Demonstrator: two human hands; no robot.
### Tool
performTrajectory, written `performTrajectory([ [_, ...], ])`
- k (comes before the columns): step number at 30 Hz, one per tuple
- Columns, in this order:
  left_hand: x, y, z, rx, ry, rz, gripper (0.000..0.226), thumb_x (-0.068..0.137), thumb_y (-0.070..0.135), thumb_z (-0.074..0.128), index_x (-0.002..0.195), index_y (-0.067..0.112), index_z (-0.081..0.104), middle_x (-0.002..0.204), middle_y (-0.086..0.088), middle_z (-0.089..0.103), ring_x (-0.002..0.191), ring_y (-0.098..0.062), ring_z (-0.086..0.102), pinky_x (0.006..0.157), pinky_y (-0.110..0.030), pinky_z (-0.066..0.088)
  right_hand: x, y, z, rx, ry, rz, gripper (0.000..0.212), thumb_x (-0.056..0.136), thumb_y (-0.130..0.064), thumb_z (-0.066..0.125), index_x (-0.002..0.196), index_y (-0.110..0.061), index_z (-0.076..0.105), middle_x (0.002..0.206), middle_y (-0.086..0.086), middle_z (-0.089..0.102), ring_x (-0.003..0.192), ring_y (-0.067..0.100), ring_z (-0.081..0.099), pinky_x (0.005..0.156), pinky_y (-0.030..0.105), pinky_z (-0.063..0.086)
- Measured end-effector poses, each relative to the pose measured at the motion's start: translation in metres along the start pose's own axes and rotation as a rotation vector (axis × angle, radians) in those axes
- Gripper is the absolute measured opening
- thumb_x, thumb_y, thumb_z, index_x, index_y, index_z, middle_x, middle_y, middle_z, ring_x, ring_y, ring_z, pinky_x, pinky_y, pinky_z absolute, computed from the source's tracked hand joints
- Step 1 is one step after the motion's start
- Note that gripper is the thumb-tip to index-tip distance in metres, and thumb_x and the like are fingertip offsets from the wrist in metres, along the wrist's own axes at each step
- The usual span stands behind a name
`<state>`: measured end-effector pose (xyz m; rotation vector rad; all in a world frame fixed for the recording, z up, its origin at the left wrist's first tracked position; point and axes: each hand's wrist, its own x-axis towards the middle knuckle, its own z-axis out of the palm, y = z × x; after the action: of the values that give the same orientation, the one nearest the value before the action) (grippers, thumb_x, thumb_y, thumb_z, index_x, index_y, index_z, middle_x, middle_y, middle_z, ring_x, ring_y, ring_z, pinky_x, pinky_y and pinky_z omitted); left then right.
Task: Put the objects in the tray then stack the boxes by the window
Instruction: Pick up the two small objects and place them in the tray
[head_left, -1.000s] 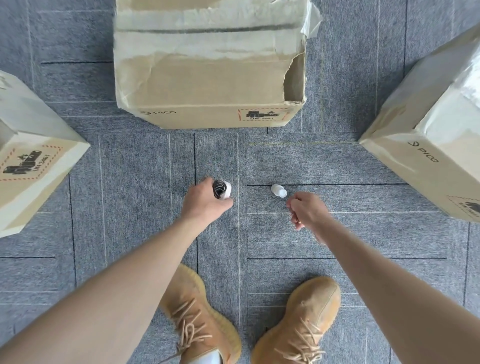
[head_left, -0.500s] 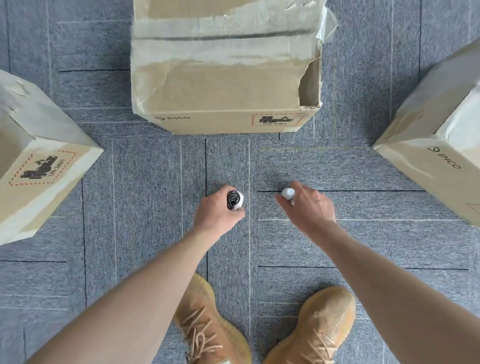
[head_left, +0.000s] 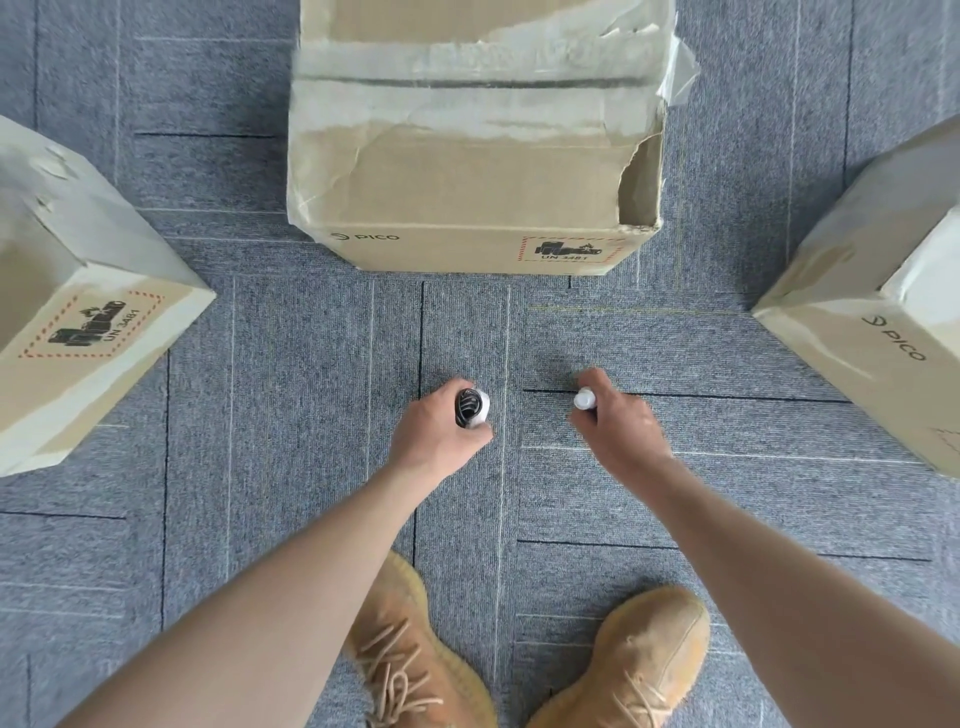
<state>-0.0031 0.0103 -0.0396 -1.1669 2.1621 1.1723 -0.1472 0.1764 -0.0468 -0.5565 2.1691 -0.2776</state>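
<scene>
My left hand (head_left: 441, 436) is closed around a small white roll with a dark coiled middle (head_left: 471, 408), held just above the grey carpet. My right hand (head_left: 615, 428) grips a small white cap-like object (head_left: 584, 399) between its fingers. Three worn cardboard boxes stand around me: one straight ahead (head_left: 467, 171), one at the left (head_left: 78, 322) and one at the right (head_left: 883, 317). No tray is in view.
Grey carpet tiles (head_left: 311, 364) cover the floor between the boxes. My two tan shoes (head_left: 415, 670) (head_left: 639, 660) stand below my arms. The middle box has a torn top corner (head_left: 641, 182) and peeling tape.
My right hand has reached forward to the small white object on the carpet and closed on it. The left hand has kept hold of its roll.
</scene>
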Motion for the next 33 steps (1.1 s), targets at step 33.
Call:
performTrajectory([
  [33,-0.480,0.229,-0.533,-0.345,0.480,-0.115,0.029,0.080,0.040,0.070,0.095,0.021,0.056,0.084,0.006,0.064,0.076,-0.013,0.060,0.059,-0.021,0.042,-0.432,-0.525,-0.433,-0.120,-0.146,-0.424,0.022,0.093,-0.020,0.053,0.114,-0.023,0.056,0.088,0.008,0.067,0.061,0.014,0.053,0.051,0.025,0.039],
])
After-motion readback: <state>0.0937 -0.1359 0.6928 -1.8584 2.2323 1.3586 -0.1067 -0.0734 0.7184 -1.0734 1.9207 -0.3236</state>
